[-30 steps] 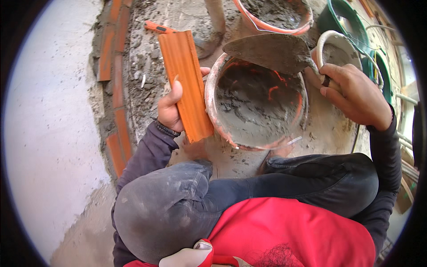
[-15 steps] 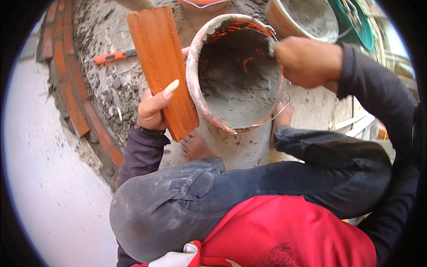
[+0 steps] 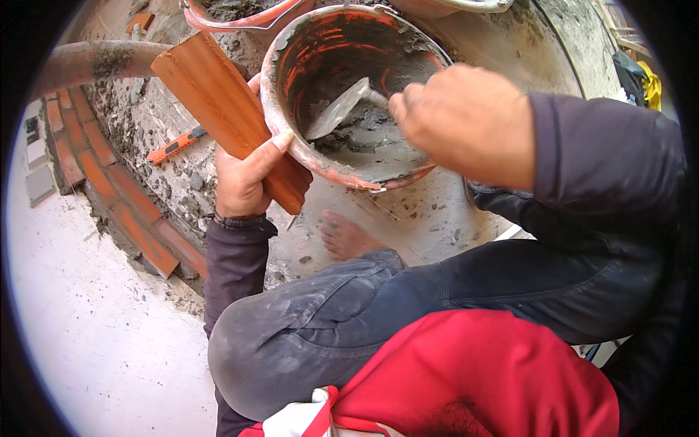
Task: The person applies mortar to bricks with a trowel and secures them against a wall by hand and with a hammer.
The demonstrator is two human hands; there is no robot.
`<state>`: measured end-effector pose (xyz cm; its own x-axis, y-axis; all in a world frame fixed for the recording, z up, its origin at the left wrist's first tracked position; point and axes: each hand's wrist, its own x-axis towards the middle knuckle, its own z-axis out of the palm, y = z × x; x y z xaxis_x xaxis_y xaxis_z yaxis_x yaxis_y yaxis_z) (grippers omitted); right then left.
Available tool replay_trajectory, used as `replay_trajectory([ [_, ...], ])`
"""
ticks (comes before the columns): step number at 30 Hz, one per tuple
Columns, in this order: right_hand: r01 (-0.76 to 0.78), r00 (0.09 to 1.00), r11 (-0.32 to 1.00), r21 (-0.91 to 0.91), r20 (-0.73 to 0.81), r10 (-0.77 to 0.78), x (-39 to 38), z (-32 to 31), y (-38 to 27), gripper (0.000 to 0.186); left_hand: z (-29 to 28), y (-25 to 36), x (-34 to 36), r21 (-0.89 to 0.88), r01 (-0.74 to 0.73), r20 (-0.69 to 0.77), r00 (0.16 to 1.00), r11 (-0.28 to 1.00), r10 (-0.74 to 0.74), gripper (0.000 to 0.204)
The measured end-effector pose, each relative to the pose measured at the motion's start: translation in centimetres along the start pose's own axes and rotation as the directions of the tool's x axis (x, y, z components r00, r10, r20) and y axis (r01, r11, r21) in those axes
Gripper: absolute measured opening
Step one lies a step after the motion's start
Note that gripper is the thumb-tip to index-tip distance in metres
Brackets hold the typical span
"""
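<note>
The left hand (image 3: 244, 178) sits left of centre in the frame, clenched around a long orange tile (image 3: 229, 116) that slants from the upper left down to the rim of the bucket (image 3: 291, 138); the thumb lies across the tile's lower end, which touches the bucket's outer wall. The bucket, orange inside and smeared with grey, fills the upper middle of the frame and holds a bed of wet mortar (image 3: 364, 146). The right hand (image 3: 466, 120) reaches over the bucket from the right, closed on the handle of a trowel (image 3: 338, 109) whose grey blade points down-left into the mortar. Below the bucket a bare foot (image 3: 349, 237) rests on the mortar-stained floor (image 3: 466, 211). At the left, an orange utility knife (image 3: 178, 144) lies on rough mortar beside a curved row of bricks (image 3: 124, 197). A second bucket's rim (image 3: 240, 18) shows at the top edge. The person's dusty knee (image 3: 291, 342) and red shirt (image 3: 473, 379) fill the lower frame.
</note>
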<state>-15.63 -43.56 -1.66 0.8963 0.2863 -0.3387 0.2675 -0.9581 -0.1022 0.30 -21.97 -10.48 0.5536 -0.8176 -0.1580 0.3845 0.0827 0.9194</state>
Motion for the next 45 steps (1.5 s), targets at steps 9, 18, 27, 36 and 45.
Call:
replay_trajectory([
  [9, 0.157, 0.965, 0.985, 0.067, 0.204, -0.168, 0.7, -3.3, 6.6, 0.021, 0.6, 3.7, 3.5, 0.264, 0.003, 0.189, 0.980, 0.965, -0.055, 0.073],
  [18, -0.054, 0.987, 0.966, 0.252, -0.131, 0.089, -0.1, 4.1, 1.3, 0.024, 1.4, 5.4, 6.2, 0.580, 0.012, 0.213, 0.963, 0.815, -0.166, 0.076],
  [27, -0.204, 0.962, 0.905, 0.372, -0.096, 0.256, -0.8, 1.7, 3.9, 0.012, 2.9, 4.4, 6.5, 0.619, -0.158, 0.303, 0.952, 0.769, -0.048, 0.076],
  [36, -0.295, 0.939, 0.883, 0.364, 0.281, 0.198, -3.9, 3.9, 4.5, 0.027, 2.4, 3.7, 6.8, 0.586, -0.247, 0.349, 0.937, 0.772, 0.034, 0.073],
  [45, -0.312, 0.950, 0.841, 0.442, 0.155, 0.271, -4.1, 5.3, 3.7, 0.020, 2.5, 3.6, 6.4, 0.575, -0.250, 0.351, 0.936, 0.779, 0.042, 0.068],
])
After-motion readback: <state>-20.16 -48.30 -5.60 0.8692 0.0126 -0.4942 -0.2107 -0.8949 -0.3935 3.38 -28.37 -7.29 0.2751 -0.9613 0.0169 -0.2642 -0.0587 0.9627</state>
